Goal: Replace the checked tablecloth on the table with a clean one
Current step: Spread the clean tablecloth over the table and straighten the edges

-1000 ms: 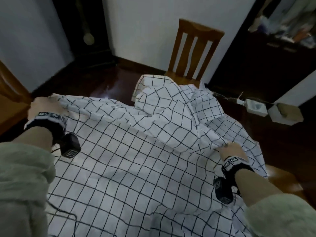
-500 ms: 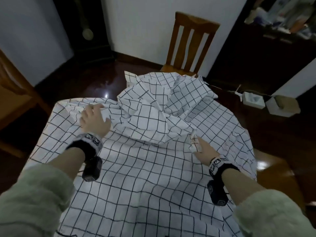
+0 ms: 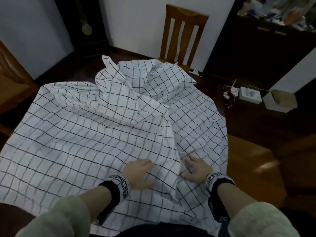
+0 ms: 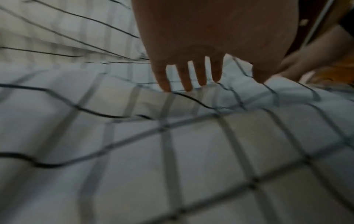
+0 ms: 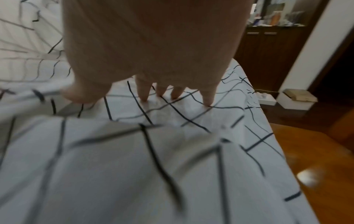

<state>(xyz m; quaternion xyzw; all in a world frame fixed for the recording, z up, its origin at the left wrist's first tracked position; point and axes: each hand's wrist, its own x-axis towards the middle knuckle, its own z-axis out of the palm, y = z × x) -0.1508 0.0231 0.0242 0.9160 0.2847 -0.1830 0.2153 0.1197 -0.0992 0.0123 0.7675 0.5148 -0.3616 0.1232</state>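
Head view first: checked tablecloth [image 3: 85, 137], white with thin dark grid lines, covers the table in front of me, its far part heaped into a crumpled mound toward the wooden chair [image 3: 183, 36] at the far side. My left hand [image 3: 139, 173] and right hand [image 3: 196, 170] rest side by side on the near part of the cloth, close together, fingers spread and fairly straight, pressing down and holding nothing. A raised fold of fabric runs between them, from the near edge away toward the mound. The cloth lies directly beneath and ahead of both hands; I judge the next gathering move depends on that fold, which sits about equally near to each hand. Black wristbands carry square black-and-white marker patterns, no readable words. Two small white boxes [image 3: 249, 94] sit on the dark floor to the right; I can read no labels.

Left wrist view: my left hand [image 4: 210, 45] shows from behind, fingers [image 4: 164, 81] extended, tips touching rumpled cloth. Picture is blurred.

Right wrist view: my right hand [image 5: 153, 45] has its fingers [image 5: 142, 92] splayed, tips pressing the cloth near its right-hand edge, which drapes down beside a wooden seat [image 5: 310, 166]. No clean replacement cloth appears in any view.
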